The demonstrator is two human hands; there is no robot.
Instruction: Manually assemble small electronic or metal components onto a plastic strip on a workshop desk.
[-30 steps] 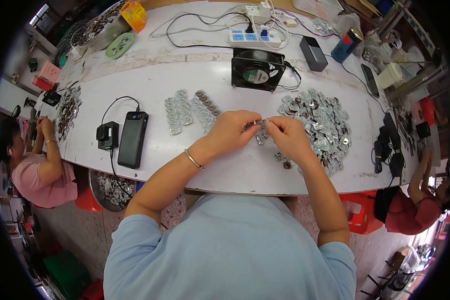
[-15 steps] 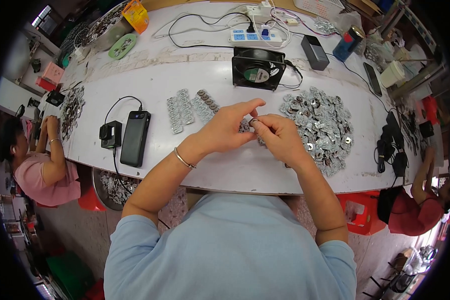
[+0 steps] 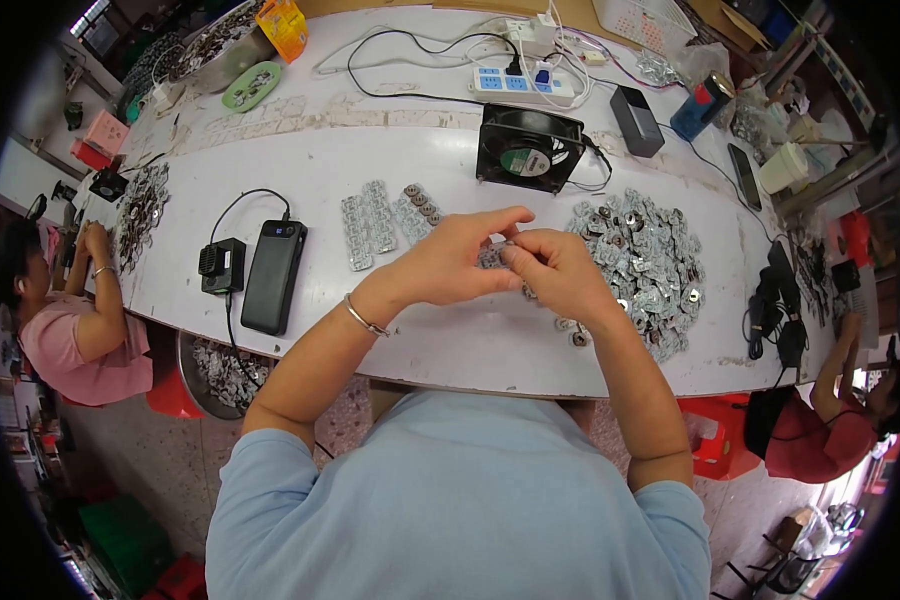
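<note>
My right hand [image 3: 562,272] is closed in a pinch, thumb against forefinger, over a small metal part mostly hidden by the fingertips. Facing it, my left hand [image 3: 448,258] curves with thumb and fingers apart, a bracelet [image 3: 367,315] on its wrist. More small metal parts [image 3: 490,256] show between the two hands. Just left of them, silvery parts [image 3: 368,225] lie in neat rows, and a second block [image 3: 417,208] includes several brown round pieces. A big loose heap of the same silvery parts [image 3: 642,260] spreads right of my right hand. Several stray pieces [image 3: 574,334] lie below that hand.
Beyond my hands stands a black fan [image 3: 530,148], with a power strip [image 3: 520,87] and cables behind. At left are a black power bank [image 3: 274,275] and a small black device [image 3: 221,266]. Co-workers sit at both table ends. A metal basin [image 3: 210,375] sits below the table edge.
My right hand's fingertips have turned slightly, and the small part they pinch shows less. The left hand's fingers have shifted a little nearer them. The whole view has moved slightly.
</note>
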